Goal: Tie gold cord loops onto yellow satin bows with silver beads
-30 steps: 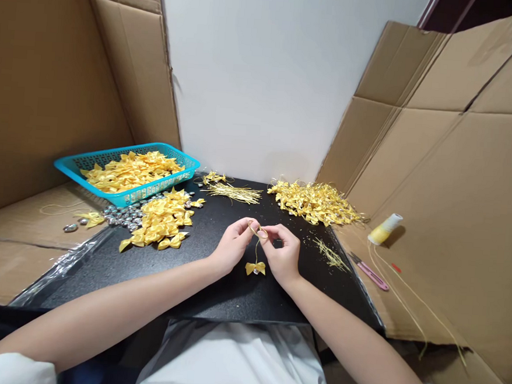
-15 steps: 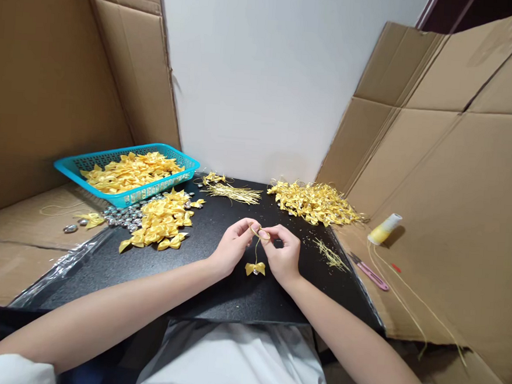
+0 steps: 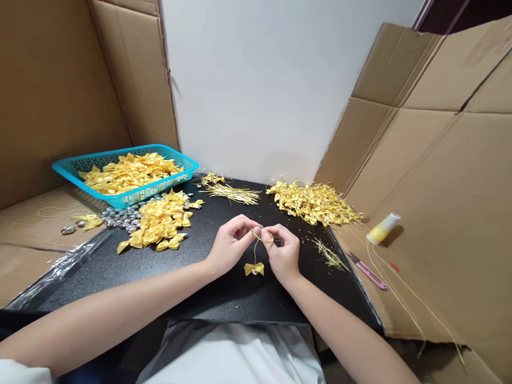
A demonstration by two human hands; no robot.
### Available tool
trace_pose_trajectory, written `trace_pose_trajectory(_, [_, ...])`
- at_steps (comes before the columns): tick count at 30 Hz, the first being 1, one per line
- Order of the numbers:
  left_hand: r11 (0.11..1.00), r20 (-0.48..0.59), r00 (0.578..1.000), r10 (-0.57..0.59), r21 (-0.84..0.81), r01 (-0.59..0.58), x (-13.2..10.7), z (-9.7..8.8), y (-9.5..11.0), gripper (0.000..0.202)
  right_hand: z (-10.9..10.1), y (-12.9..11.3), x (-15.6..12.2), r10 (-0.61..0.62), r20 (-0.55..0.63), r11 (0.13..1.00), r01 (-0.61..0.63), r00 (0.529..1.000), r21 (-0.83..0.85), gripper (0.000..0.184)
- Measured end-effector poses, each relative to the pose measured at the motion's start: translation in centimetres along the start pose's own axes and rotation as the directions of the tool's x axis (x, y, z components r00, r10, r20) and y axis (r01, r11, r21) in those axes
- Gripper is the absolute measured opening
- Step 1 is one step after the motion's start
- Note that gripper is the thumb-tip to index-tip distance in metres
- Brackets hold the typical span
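Note:
My left hand [image 3: 228, 248] and my right hand [image 3: 283, 253] meet above the middle of the black mat [image 3: 214, 283]. Both pinch a thin gold cord loop [image 3: 262, 234] between thumb and fingertips. From the cord hangs a small yellow ribbon bow [image 3: 254, 268] with a silver bead at its centre, just above the mat between my wrists.
A teal basket [image 3: 73, 166] of yellow bows stands at the back left, with a loose bow pile [image 3: 160, 220] and silver beads [image 3: 120, 217] beside it. Cut gold cords [image 3: 233, 193] and finished bows [image 3: 312, 202] lie at the back. Pink snips [image 3: 369, 271] and a thread spool [image 3: 382, 228] sit right. Cardboard walls surround.
My fingers have shifted slightly on the cord, and the loop between them has opened a little wider. The bow hangs in about the same place.

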State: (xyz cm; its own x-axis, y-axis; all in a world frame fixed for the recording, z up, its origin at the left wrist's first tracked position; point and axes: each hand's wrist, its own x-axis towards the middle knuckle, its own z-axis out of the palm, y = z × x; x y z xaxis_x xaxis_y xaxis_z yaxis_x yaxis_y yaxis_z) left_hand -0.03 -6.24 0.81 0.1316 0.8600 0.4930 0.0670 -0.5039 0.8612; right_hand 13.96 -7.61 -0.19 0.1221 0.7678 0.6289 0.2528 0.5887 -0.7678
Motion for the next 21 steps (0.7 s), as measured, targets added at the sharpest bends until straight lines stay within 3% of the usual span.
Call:
trace_pose_trajectory(3, [1.000, -0.020, 1.000, 0.019, 0.017, -0.018, 0.12, -0.05, -0.09, 0.021, -0.09, -0.15, 0.00, -0.016, 0.009, 1.000, 0.016, 1.000, 0.003, 0.017])
trace_pose_trajectory(13, [0.976, 0.028, 0.990, -0.139, -0.165, 0.142, 0.15, 0.11, -0.19, 0.026, -0.18, -0.21, 0.03, -0.081, 0.015, 0.996, 0.082, 0.997, -0.036, 0.017])
trace_pose_trajectory(21, [0.957, 0.025, 0.984, -0.177, -0.231, 0.178, 0.19, 0.28, -0.31, 0.025, -0.16, -0.09, 0.05, -0.098, 0.022, 0.995, 0.099, 0.995, -0.024, 0.015])
